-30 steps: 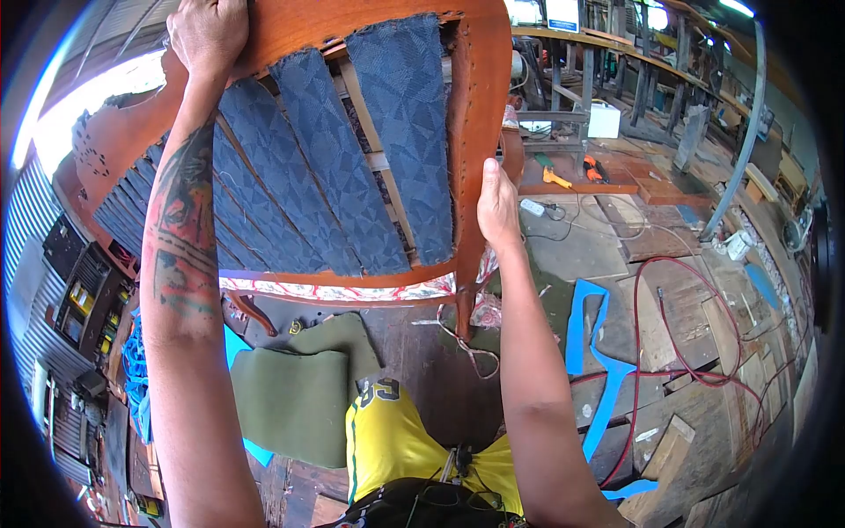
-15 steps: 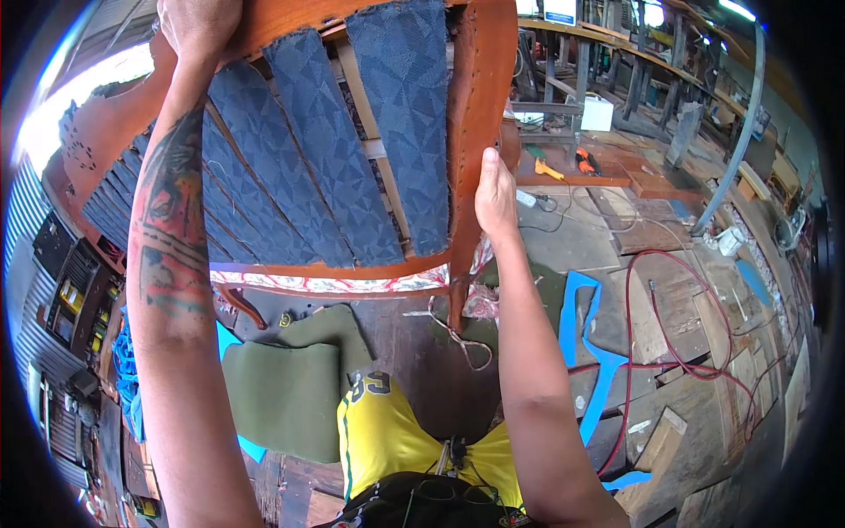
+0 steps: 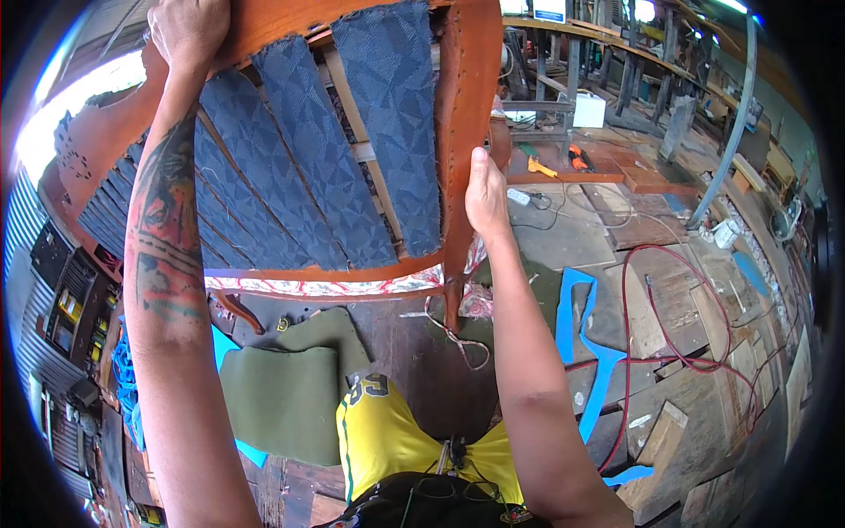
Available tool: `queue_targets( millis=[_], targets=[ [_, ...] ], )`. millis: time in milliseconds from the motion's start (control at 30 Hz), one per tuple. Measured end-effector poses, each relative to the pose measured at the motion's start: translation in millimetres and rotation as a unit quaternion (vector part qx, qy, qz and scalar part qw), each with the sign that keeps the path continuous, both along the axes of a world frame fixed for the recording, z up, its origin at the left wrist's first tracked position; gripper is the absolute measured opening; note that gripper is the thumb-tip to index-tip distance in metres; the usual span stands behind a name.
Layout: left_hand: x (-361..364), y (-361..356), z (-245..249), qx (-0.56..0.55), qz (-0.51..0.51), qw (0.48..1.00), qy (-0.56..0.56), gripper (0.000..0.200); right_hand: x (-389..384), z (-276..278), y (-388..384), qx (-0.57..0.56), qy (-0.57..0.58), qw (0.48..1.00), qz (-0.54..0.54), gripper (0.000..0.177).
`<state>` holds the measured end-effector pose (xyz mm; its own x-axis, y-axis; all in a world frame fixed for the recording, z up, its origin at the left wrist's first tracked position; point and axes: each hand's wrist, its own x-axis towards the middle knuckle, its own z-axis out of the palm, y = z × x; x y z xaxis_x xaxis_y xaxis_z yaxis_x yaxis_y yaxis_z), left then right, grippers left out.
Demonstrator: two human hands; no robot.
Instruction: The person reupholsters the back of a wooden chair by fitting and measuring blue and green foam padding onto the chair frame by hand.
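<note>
A wooden sofa frame (image 3: 466, 114) rises in front of me, its back covered with blue patterned fabric strips (image 3: 387, 106) with slats showing in the gaps. My left hand (image 3: 189, 31) is closed over the top rail at the upper left. Along the right side post, my right hand (image 3: 487, 198) holds on with its thumb up; the other fingers are mostly hidden behind the wood. Below the back runs a band of red-and-white floral fabric (image 3: 326, 287), with a curved wooden leg (image 3: 453, 304) under its right end.
Folded green foam or fabric (image 3: 282, 400) lies by my legs. On the plank floor to the right are blue cut pieces (image 3: 603, 378), a red hose (image 3: 629, 343) and a yellow-handled tool (image 3: 541, 167). A metal pole (image 3: 735, 132) leans behind them. Shelves (image 3: 75, 308) stand at left.
The sofa frame and both hands appear slightly further left in view, and the background has shifted left a little too. Both hands keep their hold.
</note>
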<state>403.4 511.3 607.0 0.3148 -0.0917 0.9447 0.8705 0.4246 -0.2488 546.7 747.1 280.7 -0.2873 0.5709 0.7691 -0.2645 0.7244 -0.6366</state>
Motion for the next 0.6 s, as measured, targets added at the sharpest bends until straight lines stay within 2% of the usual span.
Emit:
queue_targets(
  millis=[67,200,267,600],
  targets=[
    [6,0,-2,-0.008,-0.032,0.998,-0.048,0.051,1,0,1,-0.010,-0.016,1.000,-0.002,0.065],
    [3,-4,0,0.001,-0.015,0.999,-0.036,0.053,2,-2,2,-0.027,-0.038,0.999,0.004,0.068],
    [-23,-15,11,-0.062,0.058,0.987,-0.139,0.052,-1,-4,5,-0.025,-0.031,0.999,0.013,0.067],
    [-28,-15,11,-0.044,0.042,0.985,-0.164,0.049,1,-1,2,-0.022,-0.026,0.999,0.019,0.065]
  ],
)
